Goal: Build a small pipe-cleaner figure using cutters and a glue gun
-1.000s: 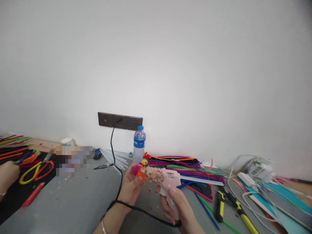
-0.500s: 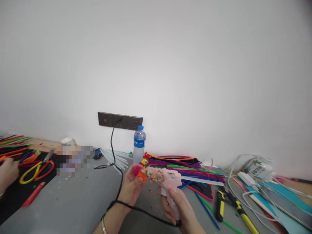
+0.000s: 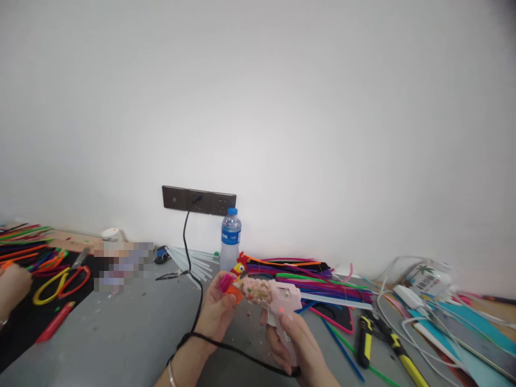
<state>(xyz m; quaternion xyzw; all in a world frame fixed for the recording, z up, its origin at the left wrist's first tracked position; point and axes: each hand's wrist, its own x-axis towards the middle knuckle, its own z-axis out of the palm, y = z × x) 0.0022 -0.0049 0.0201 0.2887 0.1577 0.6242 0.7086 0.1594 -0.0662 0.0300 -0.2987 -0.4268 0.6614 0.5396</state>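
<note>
Between its fingertips, my left hand (image 3: 217,305) pinches a small craft chick figure (image 3: 239,269) with a yellow head, red comb, pink part and orange part. My right hand (image 3: 296,341) is wrapped round the handle of a pale pink hot glue gun (image 3: 285,301), whose red light is lit. Old glue crusts its front end, and the nozzle points left at the figure, at or very close to it; whether they touch is hard to see. A white glue stick (image 3: 336,301) sticks out of the gun's back. The black power cord (image 3: 237,352) crosses over my left wrist.
A water bottle (image 3: 231,239) stands by the wall socket (image 3: 198,200). Behind the gun lie colourful pipe cleaners (image 3: 322,285); pliers (image 3: 365,341) and white cables (image 3: 407,338) are at right. Scissors (image 3: 66,285), a red knife (image 3: 55,322) and another person's hand (image 3: 14,290) are at left.
Almost everything stays in place. The glue gun has shifted very slightly to the right and down. At the far left, the other person's hand has moved a little.
</note>
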